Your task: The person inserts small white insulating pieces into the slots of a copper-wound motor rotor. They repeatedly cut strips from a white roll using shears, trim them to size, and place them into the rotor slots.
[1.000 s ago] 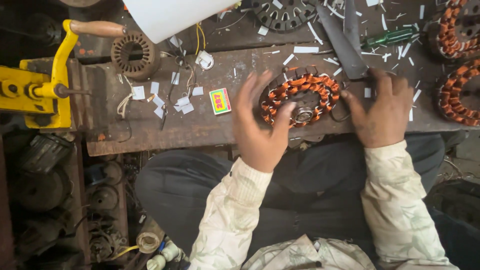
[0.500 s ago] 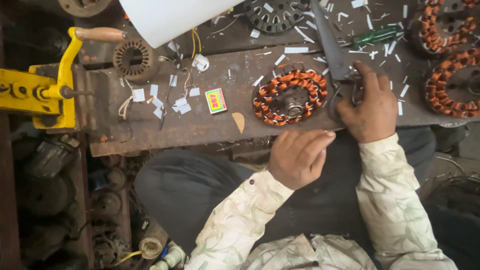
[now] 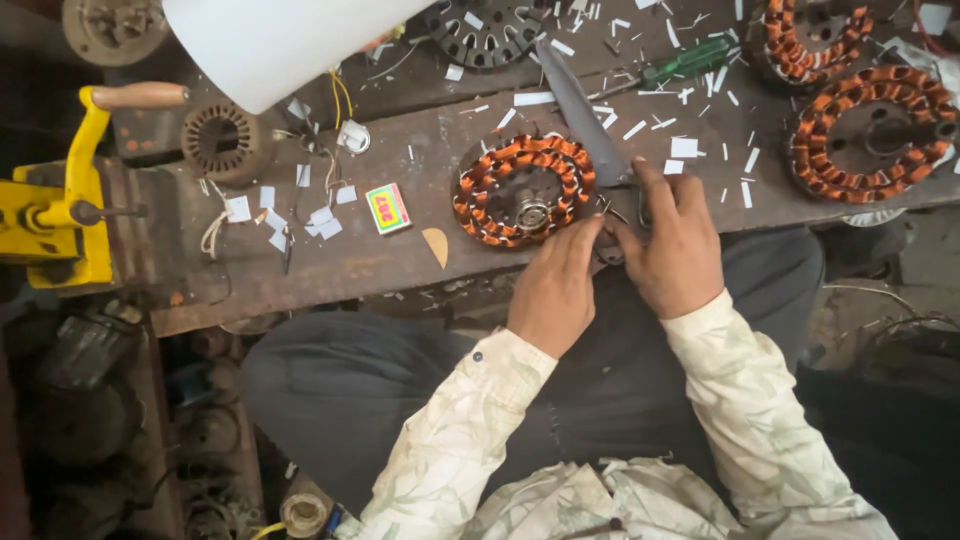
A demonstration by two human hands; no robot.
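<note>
right hand (image 3: 672,248): scissors (image 3: 592,118) are gripped, fingers curled through the handles | left hand (image 3: 556,288): fingers are bunched at the handles, hold cannot be told | copper-wound stator (image 3: 522,190): one is laid on the table (image 3: 300,270) just beside both hands; two more (image 3: 868,132) are seen at right | one green screwdriver (image 3: 690,62) | one yellow tool (image 3: 62,205)

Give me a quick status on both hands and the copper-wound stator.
Right hand gripping large scissors. Left hand meeting it at the handles. Stator flat on the bench, beside the blades. Paper scraps scattered around.
</note>
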